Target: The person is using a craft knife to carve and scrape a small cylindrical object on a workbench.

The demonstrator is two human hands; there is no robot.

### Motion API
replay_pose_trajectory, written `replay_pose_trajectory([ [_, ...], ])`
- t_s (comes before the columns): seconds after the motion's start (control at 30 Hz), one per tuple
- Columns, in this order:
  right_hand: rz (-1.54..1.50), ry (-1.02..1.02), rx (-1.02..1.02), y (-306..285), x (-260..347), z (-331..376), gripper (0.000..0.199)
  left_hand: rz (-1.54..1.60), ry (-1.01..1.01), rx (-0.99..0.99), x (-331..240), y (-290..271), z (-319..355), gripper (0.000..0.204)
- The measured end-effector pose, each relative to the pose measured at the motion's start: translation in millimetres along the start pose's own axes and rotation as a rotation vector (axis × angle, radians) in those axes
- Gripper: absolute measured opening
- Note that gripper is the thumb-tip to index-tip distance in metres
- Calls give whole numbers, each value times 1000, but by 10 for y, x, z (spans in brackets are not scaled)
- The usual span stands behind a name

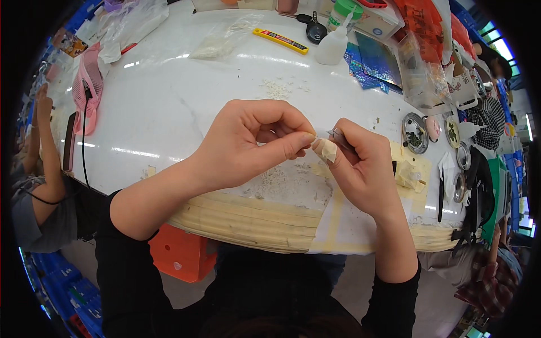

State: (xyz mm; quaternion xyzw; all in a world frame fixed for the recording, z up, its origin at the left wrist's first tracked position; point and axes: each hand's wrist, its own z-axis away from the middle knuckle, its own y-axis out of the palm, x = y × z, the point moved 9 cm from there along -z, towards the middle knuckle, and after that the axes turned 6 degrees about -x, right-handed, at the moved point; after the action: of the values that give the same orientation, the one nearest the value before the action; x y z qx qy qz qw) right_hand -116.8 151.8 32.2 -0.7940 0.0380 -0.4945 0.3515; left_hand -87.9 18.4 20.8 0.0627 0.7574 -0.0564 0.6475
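Mid-work: left hand [256, 143] pinches something tiny at tape-wrapped fingertip [327, 150] of right hand [360, 163], which grips thin metal tool [338, 137]; white scraps [276, 179] litter table [169, 107].

Yellow utility knife [280, 40], white squeeze bottle [332, 45], pink basket [89, 84] on white table [169, 107]

White round table [169, 107], tape-wrapped edge, grey floor [79, 253], orange stool [183, 253]

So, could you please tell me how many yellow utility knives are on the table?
1: the yellow utility knife lies at the table's far side, beside a white squeeze bottle. Clutter may hide others.
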Motion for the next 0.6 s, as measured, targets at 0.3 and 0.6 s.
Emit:
replay_pose_trajectory([
  [0.3,-316,144,160,73,-49,55,11,-65,79,77,-63,70,15,8],
  [0.6,-526,125,101,86,-41,54,15,-37,106,112,-88,81,16,8],
])
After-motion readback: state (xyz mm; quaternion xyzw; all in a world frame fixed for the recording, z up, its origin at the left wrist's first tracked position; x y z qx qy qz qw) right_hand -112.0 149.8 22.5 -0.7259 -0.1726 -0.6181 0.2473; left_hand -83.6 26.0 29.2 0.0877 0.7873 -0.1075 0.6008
